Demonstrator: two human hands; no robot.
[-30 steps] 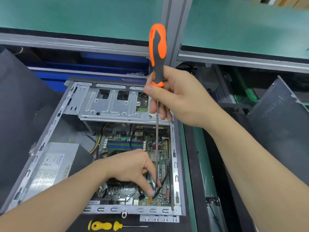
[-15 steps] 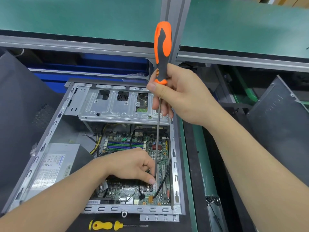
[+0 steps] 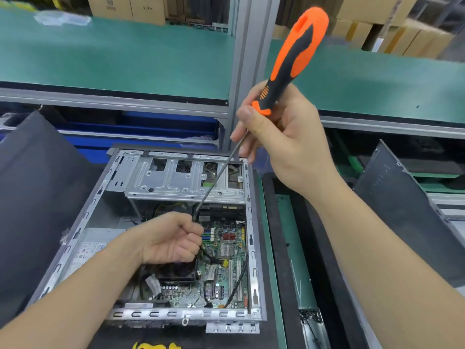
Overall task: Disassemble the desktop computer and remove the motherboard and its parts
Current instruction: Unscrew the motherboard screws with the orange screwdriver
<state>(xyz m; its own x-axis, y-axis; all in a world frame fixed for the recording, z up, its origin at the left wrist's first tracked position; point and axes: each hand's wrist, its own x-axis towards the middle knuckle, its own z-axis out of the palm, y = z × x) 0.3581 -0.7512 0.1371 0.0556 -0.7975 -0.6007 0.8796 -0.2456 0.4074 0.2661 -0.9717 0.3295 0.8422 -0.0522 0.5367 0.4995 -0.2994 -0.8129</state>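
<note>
Motherboard (image 3: 226, 250) exposed in open case (image 3: 251, 248). Right hand (image 3: 284, 137) gripping tilted orange screwdriver (image 3: 289, 61) near handle base. Left hand (image 3: 171, 238) fisted around shaft tip, above board.

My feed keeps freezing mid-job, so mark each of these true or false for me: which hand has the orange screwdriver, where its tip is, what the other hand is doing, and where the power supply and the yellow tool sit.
1. The right hand holds the orange screwdriver near the base of its handle. True.
2. The screwdriver stands straight upright. False: it tilts, handle up to the right, shaft running down to the left.
3. The left hand is closed around the lower end of the shaft, inside the computer case. True.
4. The power supply lies outside the case. False: it sits inside, at the left.
5. A yellow tool lies inside the case. False: it lies outside, at the near edge.
</note>
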